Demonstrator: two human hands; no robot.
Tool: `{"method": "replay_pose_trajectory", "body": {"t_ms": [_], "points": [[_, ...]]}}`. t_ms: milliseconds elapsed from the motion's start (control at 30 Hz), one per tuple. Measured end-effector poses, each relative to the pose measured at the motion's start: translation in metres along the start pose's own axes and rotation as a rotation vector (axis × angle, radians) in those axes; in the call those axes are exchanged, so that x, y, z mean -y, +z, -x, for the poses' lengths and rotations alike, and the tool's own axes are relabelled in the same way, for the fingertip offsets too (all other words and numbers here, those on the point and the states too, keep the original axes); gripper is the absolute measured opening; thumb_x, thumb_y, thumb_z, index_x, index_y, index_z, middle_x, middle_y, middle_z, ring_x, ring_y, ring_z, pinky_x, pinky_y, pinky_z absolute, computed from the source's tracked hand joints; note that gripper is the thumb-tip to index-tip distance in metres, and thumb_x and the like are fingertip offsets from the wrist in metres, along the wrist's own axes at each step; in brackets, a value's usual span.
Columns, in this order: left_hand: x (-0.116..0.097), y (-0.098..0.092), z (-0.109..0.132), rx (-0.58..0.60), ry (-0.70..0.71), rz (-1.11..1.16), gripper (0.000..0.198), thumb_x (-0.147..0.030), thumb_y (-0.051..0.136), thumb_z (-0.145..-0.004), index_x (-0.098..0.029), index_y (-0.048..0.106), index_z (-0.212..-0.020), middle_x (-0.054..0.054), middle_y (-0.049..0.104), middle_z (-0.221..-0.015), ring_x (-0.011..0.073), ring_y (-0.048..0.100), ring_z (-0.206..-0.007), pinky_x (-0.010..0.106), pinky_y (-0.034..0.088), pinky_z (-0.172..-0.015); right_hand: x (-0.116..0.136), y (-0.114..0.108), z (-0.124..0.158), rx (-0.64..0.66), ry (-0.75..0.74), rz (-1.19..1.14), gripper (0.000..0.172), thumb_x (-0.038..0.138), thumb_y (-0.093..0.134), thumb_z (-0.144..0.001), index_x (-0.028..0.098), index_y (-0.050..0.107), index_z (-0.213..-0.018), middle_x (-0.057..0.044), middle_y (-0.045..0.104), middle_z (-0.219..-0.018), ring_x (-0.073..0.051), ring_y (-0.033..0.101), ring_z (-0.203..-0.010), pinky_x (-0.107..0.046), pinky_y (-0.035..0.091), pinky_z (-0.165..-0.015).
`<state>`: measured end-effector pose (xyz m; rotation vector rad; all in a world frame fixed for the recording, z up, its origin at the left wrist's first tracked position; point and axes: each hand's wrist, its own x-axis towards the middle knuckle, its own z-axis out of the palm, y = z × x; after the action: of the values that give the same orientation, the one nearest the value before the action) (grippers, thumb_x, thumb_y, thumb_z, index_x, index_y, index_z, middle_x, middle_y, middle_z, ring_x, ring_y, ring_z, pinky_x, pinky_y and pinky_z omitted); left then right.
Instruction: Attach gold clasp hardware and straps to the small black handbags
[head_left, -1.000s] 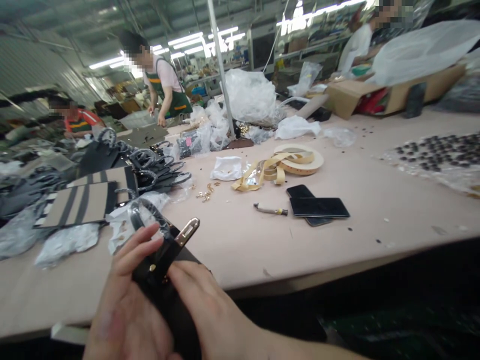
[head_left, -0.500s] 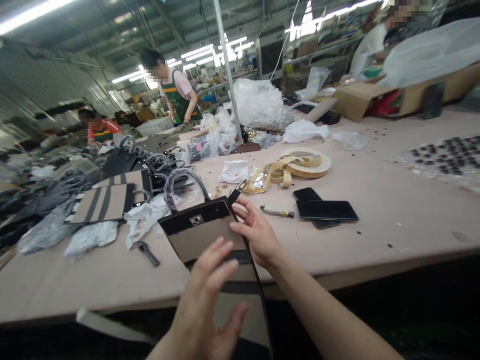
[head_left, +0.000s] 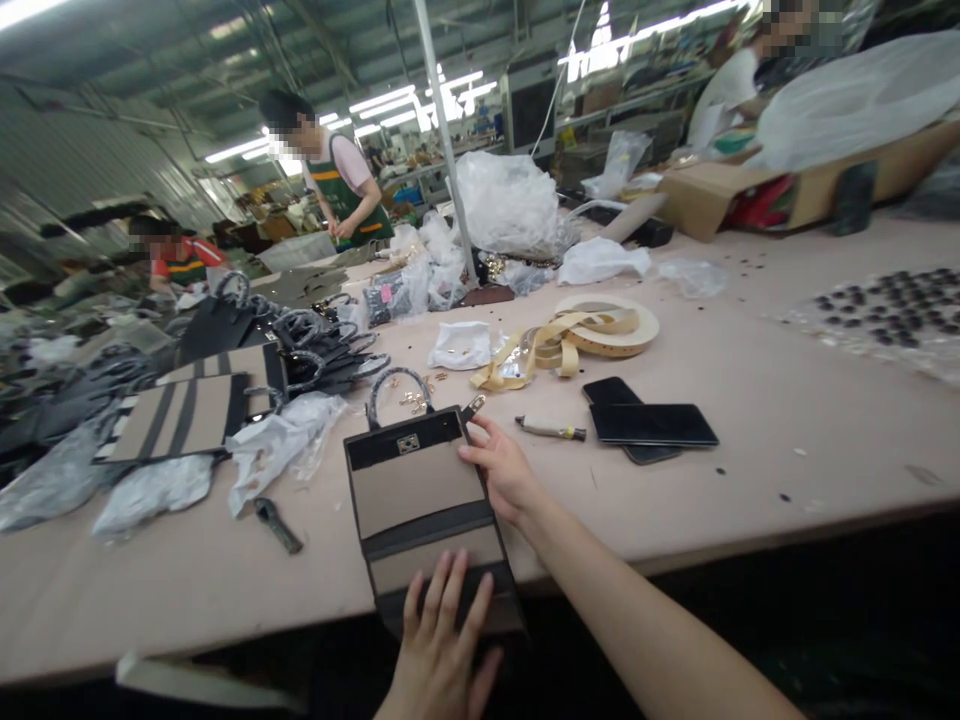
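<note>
A black-and-tan leather handbag (head_left: 420, 510) lies flat on a pale pink work table (head_left: 712, 500), its lower end at the table's near edge. A gold turn-lock clasp (head_left: 409, 444) sits near its top, below an upright curved black handle (head_left: 397, 385). The person's left hand (head_left: 442, 640) is open, its fingers spread across the bag's lower black band. The right hand (head_left: 499, 470) is also open, lying against the bag's upper right edge without gripping it. Crumpled white plastic wrap (head_left: 281, 450) lies to the left of the bag, and two black smartphones (head_left: 651, 425) lie overlapping to its right, beyond a small marker-like tool (head_left: 550, 429).
</note>
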<state>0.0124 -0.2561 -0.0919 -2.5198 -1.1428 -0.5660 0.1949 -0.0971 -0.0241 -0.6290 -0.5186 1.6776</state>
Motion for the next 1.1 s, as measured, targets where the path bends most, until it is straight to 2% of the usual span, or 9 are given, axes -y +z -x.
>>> {"method": "replay_pose_trajectory", "body": {"t_ms": [100, 233, 400, 533, 633, 733, 833, 967, 1100], "points": [[0.02, -0.021, -0.037, -0.055, -0.043, 0.141, 0.067, -0.023, 0.068, -0.088, -0.023, 0.052, -0.152, 0.016, 0.063, -0.151, 0.0319, 0.053, -0.146, 0.047, 0.031, -0.126, -0.017, -0.011, -0.002, -0.046, 0.024, 0.073, 0.079, 0.015, 0.084, -0.061, 0.027, 0.044, -0.128, 0.002, 0.08, -0.102, -0.022, 0.077, -0.078, -0.035, 0.06, -0.074], [0.087, -0.022, -0.117, -0.049, -0.342, 0.284, 0.059, -0.028, 0.065, -0.093, -0.02, 0.05, -0.149, 0.02, 0.068, -0.137, 0.0373, 0.063, -0.13, 0.054, 0.046, -0.111, -0.033, -0.018, -0.002, -0.097, 0.022, 0.148, 0.075, 0.012, 0.079, -0.061, 0.029, 0.043, -0.125, 0.003, 0.078, -0.1, -0.021, 0.076, -0.083, -0.03, 0.057, -0.07], [0.148, 0.0, -0.194, 0.375, -0.29, 0.437, 0.053, -0.027, 0.067, -0.086, -0.015, 0.062, -0.138, 0.02, 0.068, -0.137, 0.0383, 0.063, -0.127, 0.055, 0.046, -0.11, -0.034, -0.022, -0.008, -0.094, 0.024, 0.224, 0.068, 0.009, 0.073, -0.063, 0.027, 0.043, -0.121, 0.002, 0.077, -0.098, -0.02, 0.076, -0.093, -0.029, 0.055, -0.077], [0.157, 0.002, -0.22, 0.565, -0.1, 0.43, 0.026, -0.026, 0.07, -0.082, -0.023, 0.078, -0.106, 0.013, 0.078, -0.117, 0.039, 0.059, -0.127, 0.059, 0.035, -0.117, -0.039, -0.025, -0.011, -0.137, -0.017, 0.318, 0.064, 0.006, 0.066, -0.064, 0.027, 0.042, -0.12, 0.002, 0.075, -0.099, -0.019, 0.077, -0.089, -0.031, 0.058, -0.08], [0.158, 0.003, -0.232, 0.673, 0.008, 0.431, 0.016, -0.025, 0.071, -0.078, -0.024, 0.076, -0.093, 0.01, 0.078, -0.103, 0.035, 0.064, -0.12, 0.055, 0.031, -0.12, -0.044, -0.025, -0.008, -0.195, -0.186, 0.545, 0.056, 0.003, 0.063, -0.072, 0.027, 0.046, -0.12, -0.002, 0.072, -0.108, -0.02, 0.076, -0.099, -0.036, 0.06, -0.091], [0.161, 0.013, -0.241, 0.835, -0.006, 0.474, 0.017, -0.026, 0.068, -0.078, -0.024, 0.073, -0.094, 0.009, 0.078, -0.098, 0.03, 0.072, -0.097, 0.042, 0.05, -0.095, -0.05, -0.024, -0.002, -0.289, -0.312, 0.868, 0.056, 0.001, 0.062, -0.078, 0.026, 0.05, -0.126, -0.007, 0.07, -0.115, -0.024, 0.072, -0.107, -0.042, 0.061, -0.097], [0.165, 0.026, -0.248, 0.92, -0.03, 0.483, 0.015, -0.028, 0.068, -0.076, -0.025, 0.073, -0.09, 0.008, 0.078, -0.093, 0.0289, 0.073, -0.089, 0.035, 0.05, -0.076, -0.052, -0.021, 0.002, -0.378, -0.343, 1.078, 0.055, 0.003, 0.062, -0.078, 0.024, 0.052, -0.129, -0.01, 0.065, -0.12, -0.025, 0.069, -0.107, -0.044, 0.062, -0.095], [0.168, 0.035, -0.254, 0.982, -0.02, 0.483, 0.015, -0.03, 0.07, -0.073, -0.025, 0.074, -0.086, 0.008, 0.079, -0.091, 0.029, 0.073, -0.086, 0.034, 0.048, -0.072, -0.017, -0.017, 0.004, -0.346, -0.301, 1.292, 0.054, 0.01, 0.066, -0.08, 0.019, 0.057, -0.133, -0.014, 0.063, -0.122, -0.025, 0.068, -0.1, -0.044, 0.063, -0.088], [0.168, 0.036, -0.254, 0.964, -0.067, 0.441, 0.017, -0.033, 0.073, -0.071, -0.027, 0.078, -0.086, 0.011, 0.078, -0.09, 0.0342, 0.071, -0.095, 0.038, 0.051, -0.077, 0.074, -0.035, -0.027, -0.4, -0.356, 1.571, 0.036, 0.017, 0.06, -0.092, 0.02, 0.067, -0.127, -0.011, 0.072, -0.112, -0.022, 0.07, -0.089, -0.04, 0.059, -0.088]]}}
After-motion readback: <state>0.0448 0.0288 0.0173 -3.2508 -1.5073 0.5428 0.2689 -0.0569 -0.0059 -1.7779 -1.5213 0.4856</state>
